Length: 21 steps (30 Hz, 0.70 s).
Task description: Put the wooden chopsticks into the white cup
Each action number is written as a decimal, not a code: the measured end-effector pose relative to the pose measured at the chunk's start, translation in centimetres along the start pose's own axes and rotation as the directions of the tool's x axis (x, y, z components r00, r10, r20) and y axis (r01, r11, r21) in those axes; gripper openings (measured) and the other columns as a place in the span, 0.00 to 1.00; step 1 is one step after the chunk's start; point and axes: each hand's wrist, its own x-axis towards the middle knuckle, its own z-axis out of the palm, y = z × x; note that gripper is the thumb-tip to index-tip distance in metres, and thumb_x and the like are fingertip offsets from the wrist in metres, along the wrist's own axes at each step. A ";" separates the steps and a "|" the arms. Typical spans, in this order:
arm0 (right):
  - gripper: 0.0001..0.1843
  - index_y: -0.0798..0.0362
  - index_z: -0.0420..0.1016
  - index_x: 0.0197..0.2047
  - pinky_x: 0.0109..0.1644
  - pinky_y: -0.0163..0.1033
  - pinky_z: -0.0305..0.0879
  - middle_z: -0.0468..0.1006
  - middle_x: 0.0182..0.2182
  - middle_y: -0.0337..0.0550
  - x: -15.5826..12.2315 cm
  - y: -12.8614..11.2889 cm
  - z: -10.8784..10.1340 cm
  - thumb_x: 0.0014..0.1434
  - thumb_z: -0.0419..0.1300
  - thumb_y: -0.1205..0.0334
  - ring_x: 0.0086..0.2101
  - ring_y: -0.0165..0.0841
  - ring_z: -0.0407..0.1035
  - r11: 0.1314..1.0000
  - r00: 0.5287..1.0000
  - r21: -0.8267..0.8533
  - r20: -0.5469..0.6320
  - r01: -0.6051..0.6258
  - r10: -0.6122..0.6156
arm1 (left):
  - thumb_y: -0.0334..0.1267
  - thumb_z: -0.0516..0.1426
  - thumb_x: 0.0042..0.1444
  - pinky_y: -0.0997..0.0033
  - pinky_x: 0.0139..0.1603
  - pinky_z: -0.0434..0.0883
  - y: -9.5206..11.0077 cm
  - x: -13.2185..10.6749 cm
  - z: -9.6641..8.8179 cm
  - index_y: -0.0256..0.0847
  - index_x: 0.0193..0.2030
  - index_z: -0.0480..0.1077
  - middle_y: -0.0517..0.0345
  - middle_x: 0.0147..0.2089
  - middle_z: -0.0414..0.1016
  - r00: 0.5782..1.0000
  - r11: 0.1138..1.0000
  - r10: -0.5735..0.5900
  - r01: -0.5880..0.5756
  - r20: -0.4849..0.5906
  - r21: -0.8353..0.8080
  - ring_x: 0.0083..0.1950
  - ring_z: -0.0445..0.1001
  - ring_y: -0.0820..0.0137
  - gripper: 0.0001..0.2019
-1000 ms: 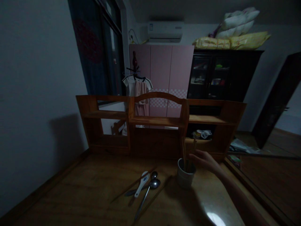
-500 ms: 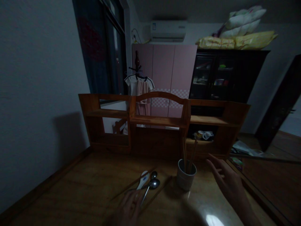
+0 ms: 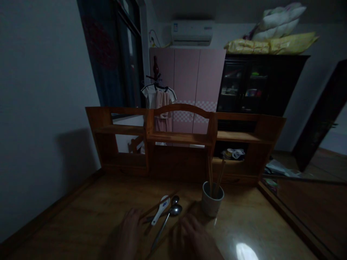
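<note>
On the table, a white ceramic spoon with a blue mark lies beside a large metal spoon. A smaller metal spoon lies just behind, its handle passing under the white one. One chopstick slants across the white spoon. My left hand is at that chopstick's near end; its dim, blurred fingers do not show whether they grip it. Right of the spoons, my right hand reaches low over the table, fingers somewhat apart and blurred, with no held thing visible. Upright chopsticks stand in a grey cup.
A wooden shelf unit runs along the table's back edge. One right compartment holds a yellowish roll and a white bundle. A wall borders the left side, and a raised wooden edge the right. Light glares on the tabletop.
My right hand has come left and down from beyond the cup to near the spoons. My left hand has shifted left, uncovering the spoon handles. The view has moved slightly.
</note>
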 end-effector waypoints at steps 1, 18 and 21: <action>0.31 0.46 0.73 0.58 0.50 0.37 0.70 0.75 0.55 0.46 0.4 -0.4 1.5 0.54 0.51 0.78 0.51 0.38 0.72 0.999 0.999 -0.035 0.024 0.034 -0.034 | 0.34 0.50 0.56 0.62 0.61 0.67 -0.1 0.1 0.0 0.42 0.49 0.72 0.49 0.56 0.75 1.000 1.000 0.002 -0.002 -0.003 -0.010 0.61 0.71 0.60 0.16; 0.14 0.55 0.77 0.44 0.42 0.39 0.72 0.79 0.47 0.55 -0.1 -0.7 5.2 0.60 0.53 0.71 0.42 0.43 0.77 0.936 0.942 -0.105 -0.038 -0.336 0.334 | 0.46 0.49 0.60 0.66 0.45 0.76 5.6 -2.0 -4.9 0.45 0.40 0.73 0.54 0.42 0.82 0.992 0.944 -0.118 0.123 0.034 -0.306 0.44 0.80 0.62 0.14; 0.21 0.52 0.73 0.55 0.47 0.44 0.72 0.78 0.52 0.55 -1.7 0.3 5.2 0.61 0.50 0.71 0.50 0.46 0.74 0.933 0.931 -0.121 -0.185 -0.338 0.314 | 0.49 0.53 0.58 0.75 0.32 0.76 8.1 -4.7 -4.7 0.47 0.37 0.72 0.60 0.29 0.82 0.980 0.874 -0.160 0.197 0.119 -0.445 0.31 0.81 0.66 0.12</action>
